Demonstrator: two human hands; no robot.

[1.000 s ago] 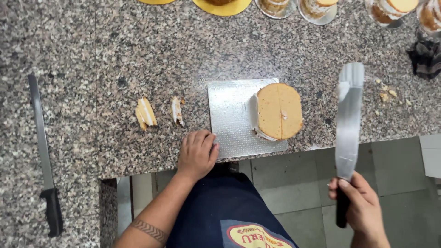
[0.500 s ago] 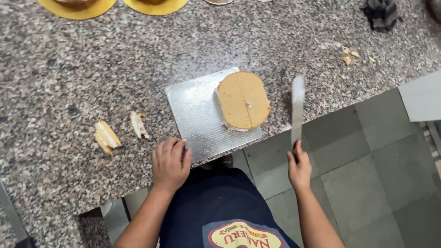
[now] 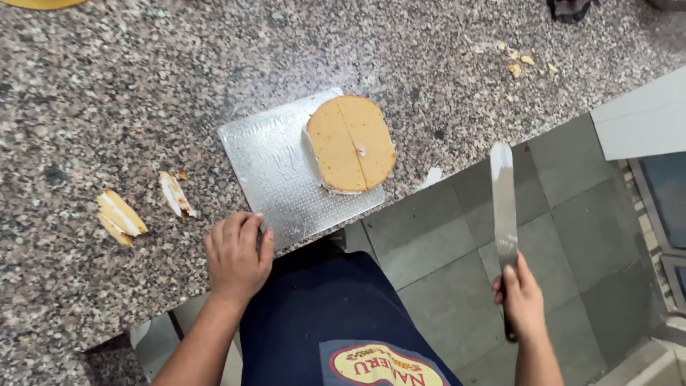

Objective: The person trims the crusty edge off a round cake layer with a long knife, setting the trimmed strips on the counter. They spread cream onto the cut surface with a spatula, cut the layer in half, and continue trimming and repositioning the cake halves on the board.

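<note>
A tan, flat-topped cake (image 3: 351, 143) with one straight cut side sits on the right part of a square silver board (image 3: 275, 179) on a speckled granite counter (image 3: 128, 93). My left hand (image 3: 238, 256) rests on the counter edge at the board's near left corner, fingers curled, holding nothing. My right hand (image 3: 522, 297) is off the counter, over the floor, gripping the dark handle of a long flat spatula knife (image 3: 503, 204) whose blade points away from me, to the right of the cake and apart from it.
Two cake trimmings (image 3: 120, 216) (image 3: 175, 194) lie on the counter left of the board. Crumbs (image 3: 519, 64) are scattered at the far right. A grey tiled floor (image 3: 572, 214) lies beyond the counter edge. A yellow plate rim (image 3: 36, 3) shows at the top left.
The view has shifted left and down. My right hand with the spatula has drawn back from the counter edge to over the floor. The left hand stays at the board's corner.
</note>
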